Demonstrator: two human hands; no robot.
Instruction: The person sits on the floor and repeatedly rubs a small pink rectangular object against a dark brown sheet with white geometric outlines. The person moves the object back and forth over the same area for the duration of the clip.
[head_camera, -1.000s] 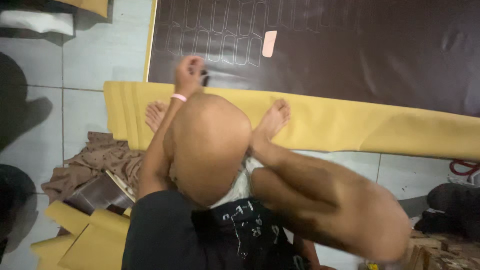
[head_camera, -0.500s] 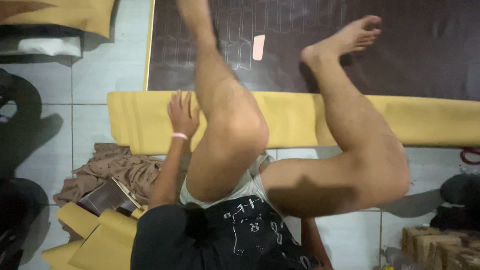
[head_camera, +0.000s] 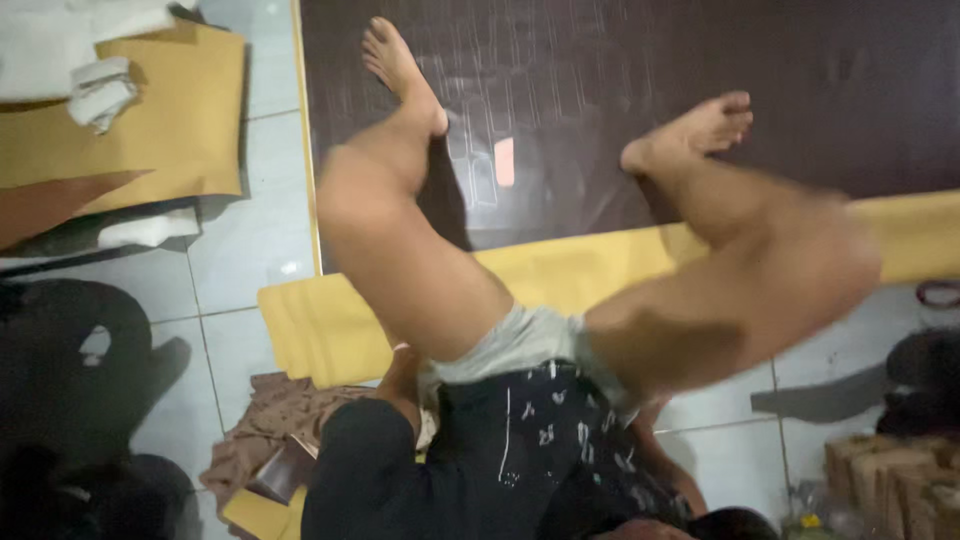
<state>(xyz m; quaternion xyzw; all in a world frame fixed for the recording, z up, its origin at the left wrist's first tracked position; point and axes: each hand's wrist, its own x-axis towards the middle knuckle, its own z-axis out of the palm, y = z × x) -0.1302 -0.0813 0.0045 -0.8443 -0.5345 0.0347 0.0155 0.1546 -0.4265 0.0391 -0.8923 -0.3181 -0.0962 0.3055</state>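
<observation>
I sit on the tiled floor with both bare legs raised and stretched over a dark brown sheet (head_camera: 620, 60) marked with pale drawn outlines. A small pink template piece (head_camera: 505, 162) lies on that sheet between my feet. A folded yellow sheet (head_camera: 320, 330) lies across the floor under my thighs. My left hand (head_camera: 402, 362) is down by my left hip next to the yellow sheet. It is mostly hidden behind the thigh, with only the wrist and its pink band showing. My right hand is hidden behind my right leg and body.
Yellow board pieces (head_camera: 150, 130) and white cloth (head_camera: 100, 90) lie at the top left. A brown cloth (head_camera: 270, 430) and a dark wallet-like item (head_camera: 285, 468) sit by my left hip. Cardboard boxes (head_camera: 890, 480) and a dark bag (head_camera: 925, 380) are at the right.
My legs have swung up and forward, so both feet are now over the dark sheet. My left hand drew back from the sheet to beside my hip.
</observation>
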